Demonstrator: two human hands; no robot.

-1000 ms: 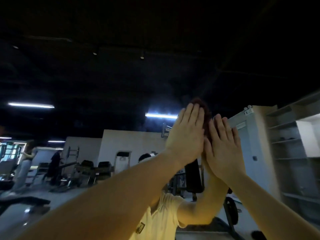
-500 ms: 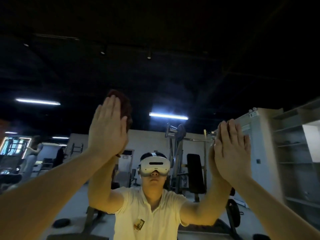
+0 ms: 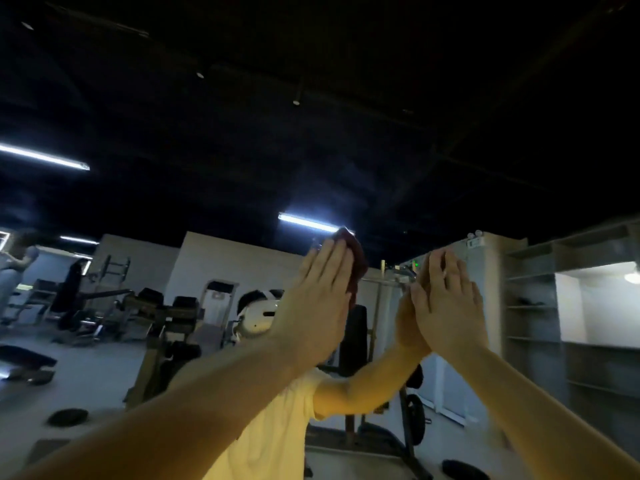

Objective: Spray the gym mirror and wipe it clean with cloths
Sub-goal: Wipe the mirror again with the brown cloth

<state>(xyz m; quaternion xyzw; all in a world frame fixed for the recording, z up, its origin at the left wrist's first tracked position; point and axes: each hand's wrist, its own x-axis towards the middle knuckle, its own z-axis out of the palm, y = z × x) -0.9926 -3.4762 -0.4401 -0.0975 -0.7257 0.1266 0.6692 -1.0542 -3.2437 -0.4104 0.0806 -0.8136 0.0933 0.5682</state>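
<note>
The person stands close to the gym mirror point(image 3: 242, 133), arms raised, with both palms against the glass at about head height. The left hand point(image 3: 315, 303) is flat, fingers straight and held together. It presses a dark red cloth point(image 3: 355, 261) to the mirror, and the cloth's upper and right edges show past the fingertips. The right hand point(image 3: 446, 306) is also flat on the glass just beside it, fingers straight and slightly fanned, meeting its own reflection. No cloth shows under this hand (one may be hidden behind the palm, but that cannot be told).

No spray bottle is in view, and neither hand holds one. Since a cloth is already on the glass, the task looks to be in its wiping stage, with the spraying of this patch probably done.

How much is left is harder to judge. The room is dim and the frame is blurred, so no droplets, streaks or wiped bands can be made out on the surface. The mirror fills the whole view, reflecting the dark ceiling and a strip light point(image 3: 304, 221), and the hands cover only a small middle area. Most of the visible glass, especially the upper part, probably has yet to be wiped or checked.
</note>
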